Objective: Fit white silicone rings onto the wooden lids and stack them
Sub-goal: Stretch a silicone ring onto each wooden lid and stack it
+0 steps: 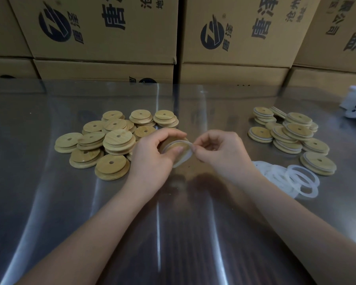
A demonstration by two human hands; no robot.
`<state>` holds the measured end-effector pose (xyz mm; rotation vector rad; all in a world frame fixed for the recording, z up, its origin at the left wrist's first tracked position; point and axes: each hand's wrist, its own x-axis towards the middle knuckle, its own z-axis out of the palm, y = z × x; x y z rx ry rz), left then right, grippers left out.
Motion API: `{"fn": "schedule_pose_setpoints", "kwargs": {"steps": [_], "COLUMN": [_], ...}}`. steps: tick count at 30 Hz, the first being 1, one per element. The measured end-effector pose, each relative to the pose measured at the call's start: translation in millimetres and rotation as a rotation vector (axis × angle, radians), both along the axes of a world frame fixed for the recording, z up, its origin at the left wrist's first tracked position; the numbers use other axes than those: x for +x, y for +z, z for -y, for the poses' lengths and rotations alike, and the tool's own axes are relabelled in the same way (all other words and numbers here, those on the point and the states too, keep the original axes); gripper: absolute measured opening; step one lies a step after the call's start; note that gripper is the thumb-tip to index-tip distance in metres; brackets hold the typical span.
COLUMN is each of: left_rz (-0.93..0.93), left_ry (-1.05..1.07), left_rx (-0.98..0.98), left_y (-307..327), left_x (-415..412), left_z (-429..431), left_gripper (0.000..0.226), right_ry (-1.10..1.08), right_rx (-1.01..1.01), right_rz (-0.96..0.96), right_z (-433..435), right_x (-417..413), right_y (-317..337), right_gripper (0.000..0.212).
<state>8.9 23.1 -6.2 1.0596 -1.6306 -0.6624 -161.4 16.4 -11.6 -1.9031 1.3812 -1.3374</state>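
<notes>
Head view, frame centre: your left hand [152, 157] grips a wooden lid [178, 146], your right hand [218, 151] pinches the white silicone ring [184, 155] at its right edge, partly on. Fitting step; next, likely work the ring round the rim. Bare lids [111, 140] centre-left, ringed lids [290, 132] right, spare rings [292, 177] lower right. Cardboard boxes [103, 27] along the top, shut; contents hidden.

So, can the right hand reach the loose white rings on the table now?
Probably yes, once free. The loose rings lie beside the right forearm with nothing on top, but the right hand is pinching the ring on the lid.
</notes>
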Motion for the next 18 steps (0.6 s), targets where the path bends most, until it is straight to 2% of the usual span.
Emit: {"fn": "schedule_pose_setpoints", "kwargs": {"steps": [7, 12, 18], "left_rz": [0.015, 0.083, 0.183], "left_ry": [-0.057, -0.091, -0.061], "left_rx": [0.029, 0.017, -0.051], "left_y": [0.5, 0.5, -0.1], "left_x": [3.3, 7.0, 6.5], "left_z": [-0.6, -1.4, -1.3], "left_gripper": [0.035, 0.037, 0.034], "right_ry": [0.044, 0.05, 0.028], "right_rx": [-0.046, -0.098, -0.224], "right_rz": [-0.162, -0.162, -0.224], "right_z": [0.0, -1.0, -3.6], "right_x": [-3.5, -4.3, 2.0], "right_y": [1.9, -3.4, -7.0], "right_gripper": [0.026, 0.029, 0.015]}}
